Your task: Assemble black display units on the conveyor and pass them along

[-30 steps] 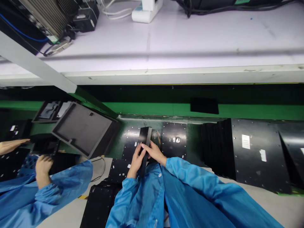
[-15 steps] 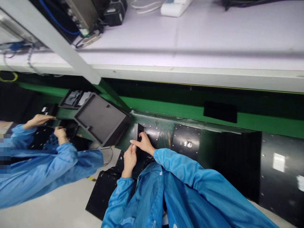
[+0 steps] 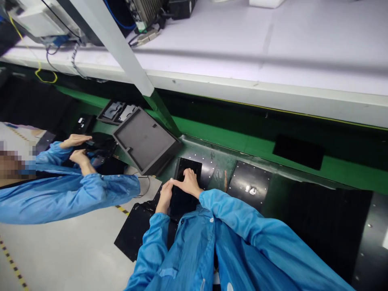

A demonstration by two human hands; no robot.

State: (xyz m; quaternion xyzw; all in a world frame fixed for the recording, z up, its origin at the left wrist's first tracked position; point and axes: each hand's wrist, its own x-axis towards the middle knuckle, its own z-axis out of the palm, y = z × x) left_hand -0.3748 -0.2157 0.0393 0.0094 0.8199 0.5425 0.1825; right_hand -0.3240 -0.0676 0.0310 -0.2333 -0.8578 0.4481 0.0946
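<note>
A flat black box (image 3: 191,165) lies on the dark green bench in front of my body, one dark face turned up. My left hand (image 3: 165,197) is at its left edge, fingers closed together and the fingertips partly hidden. On top of the box rests my right hand (image 3: 190,184), its fingers curled and its thumb stretched left until it meets the left fingertips. Both hands appear to grip the box. Its near part is dark and hard to separate from the black surface below.
To the left of the box leans a grey foam tray (image 3: 145,141), with a small compartment tray (image 3: 117,111) behind it. A co-worker's hands (image 3: 79,148) handle dark items further left. Black panels (image 3: 250,182) lie along the bench to the right, under a white shelf (image 3: 242,91).
The box has been turned: its grey side edge showed before, and now a broad black face does. Both hands stay on it. The view has shifted left.
</note>
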